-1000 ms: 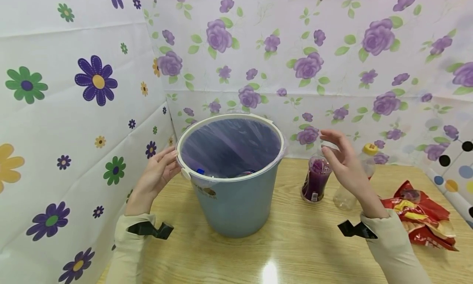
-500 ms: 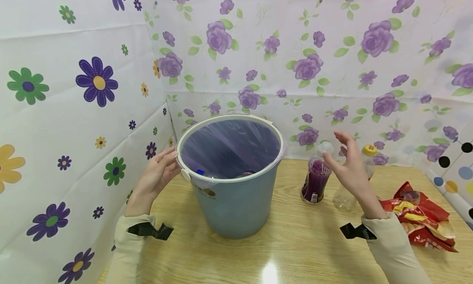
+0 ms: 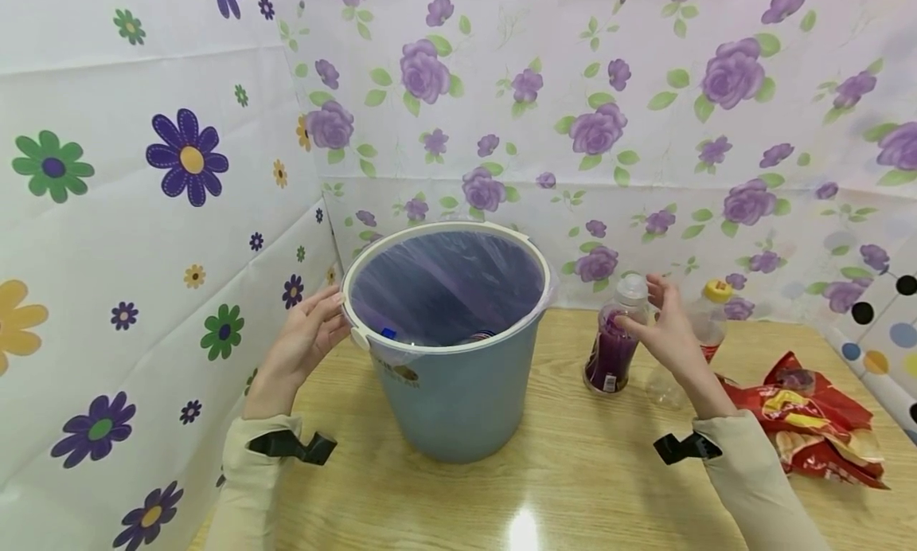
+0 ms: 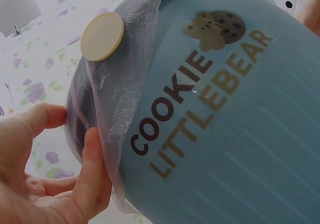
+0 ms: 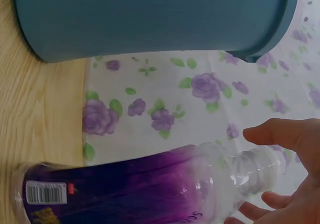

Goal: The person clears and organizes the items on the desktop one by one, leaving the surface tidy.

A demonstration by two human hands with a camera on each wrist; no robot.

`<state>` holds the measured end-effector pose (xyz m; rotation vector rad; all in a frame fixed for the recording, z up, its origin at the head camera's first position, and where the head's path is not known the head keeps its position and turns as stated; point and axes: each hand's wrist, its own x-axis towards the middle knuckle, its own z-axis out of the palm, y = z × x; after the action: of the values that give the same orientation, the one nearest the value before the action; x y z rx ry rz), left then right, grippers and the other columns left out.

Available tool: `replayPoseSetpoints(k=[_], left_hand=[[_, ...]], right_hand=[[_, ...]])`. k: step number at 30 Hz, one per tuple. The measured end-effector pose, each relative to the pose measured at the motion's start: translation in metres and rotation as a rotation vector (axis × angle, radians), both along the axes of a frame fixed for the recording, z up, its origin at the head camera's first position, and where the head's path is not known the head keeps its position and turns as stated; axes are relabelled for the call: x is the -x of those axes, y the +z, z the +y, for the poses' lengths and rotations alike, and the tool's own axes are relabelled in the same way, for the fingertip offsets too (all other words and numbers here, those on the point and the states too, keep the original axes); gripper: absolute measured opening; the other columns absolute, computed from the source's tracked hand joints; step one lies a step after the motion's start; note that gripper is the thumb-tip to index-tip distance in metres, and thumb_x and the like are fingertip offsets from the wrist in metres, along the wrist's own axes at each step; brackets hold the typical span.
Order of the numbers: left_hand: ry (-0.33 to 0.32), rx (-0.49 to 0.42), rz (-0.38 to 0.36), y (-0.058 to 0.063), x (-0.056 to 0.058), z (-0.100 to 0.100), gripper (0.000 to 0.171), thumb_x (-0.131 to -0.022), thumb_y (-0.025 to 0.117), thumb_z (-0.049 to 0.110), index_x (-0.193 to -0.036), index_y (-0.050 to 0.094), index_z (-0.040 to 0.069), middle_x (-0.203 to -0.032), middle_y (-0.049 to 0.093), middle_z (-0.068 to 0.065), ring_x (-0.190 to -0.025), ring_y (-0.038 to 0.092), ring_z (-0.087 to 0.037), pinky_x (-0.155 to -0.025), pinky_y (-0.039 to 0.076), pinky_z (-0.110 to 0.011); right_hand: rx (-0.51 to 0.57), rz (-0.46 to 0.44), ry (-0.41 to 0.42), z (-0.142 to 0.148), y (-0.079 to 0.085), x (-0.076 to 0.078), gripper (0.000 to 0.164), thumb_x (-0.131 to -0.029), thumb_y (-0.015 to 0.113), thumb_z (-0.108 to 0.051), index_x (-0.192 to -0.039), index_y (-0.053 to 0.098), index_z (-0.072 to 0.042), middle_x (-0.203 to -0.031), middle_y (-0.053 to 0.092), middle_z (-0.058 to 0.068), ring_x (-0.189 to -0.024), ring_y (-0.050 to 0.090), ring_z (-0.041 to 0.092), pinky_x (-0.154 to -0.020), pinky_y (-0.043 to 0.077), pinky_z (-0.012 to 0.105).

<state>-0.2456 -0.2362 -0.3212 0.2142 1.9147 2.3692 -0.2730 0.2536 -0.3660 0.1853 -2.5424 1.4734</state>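
Glare (image 3: pixel 523 529) whitens the table (image 3: pixel 401 503); wrist views look dimmer

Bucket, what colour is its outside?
The bucket is pale blue outside, seen best in the head view.

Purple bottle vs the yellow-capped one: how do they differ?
The purple bottle is mostly purple; the yellow-capped bottle is mostly clear with some red.
The purple bottle's cap is colourless; the yellow-capped bottle's is yellow.
The purple bottle stands nearer the bucket than the yellow-capped bottle.
Both stand upright on the table.
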Motion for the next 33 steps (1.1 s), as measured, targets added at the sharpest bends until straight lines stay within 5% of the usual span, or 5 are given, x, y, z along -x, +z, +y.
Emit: replayPoseSetpoints(k=[13, 33], left_hand=[[-0.002, -0.011, 0.016, -0.001, -0.001, 0.0, 0.062, -0.099, 0.052, 0.018, -0.149, 0.023, -0.005, -0.099, 0.068, 0.007, -0.087, 0.066, -0.004, -0.076, 0.056, -0.015], [0.0, -0.013, 0.015, 0.0, -0.001, 0.0, 0.056, -0.099, 0.052, 0.017, -0.146, 0.029, -0.003, -0.099, 0.068, 0.006, -0.087, 0.066, -0.004, -0.076, 0.057, -0.015]], right_hand=[[0.015, -0.152, 0.037, -0.001, -0.017, 0.012, 0.094, -0.087, 0.071, -0.012, -0.152, 0.004, 0.001, -0.151, 0.018, 0.036, -0.137, 0.028, 0.052, -0.106, 0.039, 0.06], [0.045, -0.067, -0.078, -0.011, -0.004, -0.001, 0.092, -0.088, 0.071, -0.028, -0.15, 0.01, 0.002, -0.143, 0.03, 0.036, -0.132, 0.038, 0.051, -0.104, 0.042, 0.06]])
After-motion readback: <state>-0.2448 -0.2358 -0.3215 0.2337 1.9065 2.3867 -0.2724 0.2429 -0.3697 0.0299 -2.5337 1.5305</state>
